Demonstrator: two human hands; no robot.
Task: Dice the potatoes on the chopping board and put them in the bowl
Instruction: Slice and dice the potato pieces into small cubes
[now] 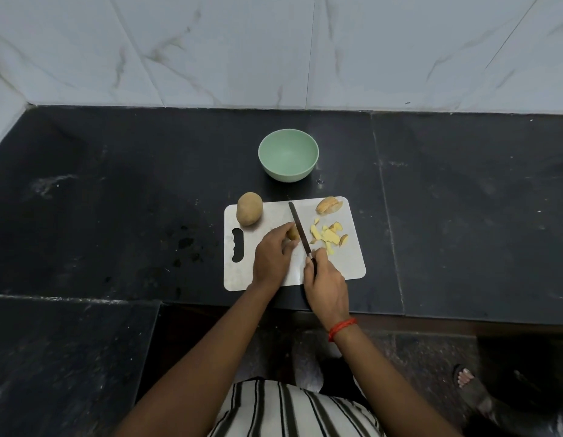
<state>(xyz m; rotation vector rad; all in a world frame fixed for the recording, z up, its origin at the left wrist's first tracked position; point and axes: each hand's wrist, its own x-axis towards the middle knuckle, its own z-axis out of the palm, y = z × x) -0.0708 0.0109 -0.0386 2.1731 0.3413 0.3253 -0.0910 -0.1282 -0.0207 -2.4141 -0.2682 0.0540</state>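
Observation:
A white chopping board lies on the black counter. My left hand holds a potato piece down on the board. My right hand grips the handle of a knife, whose blade lies right beside that piece. Cut yellow potato pieces are spread to the right of the blade. A sliced potato chunk sits at the board's far right corner. A whole potato rests on the board's far left corner. A green bowl stands beyond the board with nothing inside.
The black stone counter runs wide to both sides, with a marble wall behind it. The counter's front edge lies just below the board. A sandalled foot shows on the floor at lower right.

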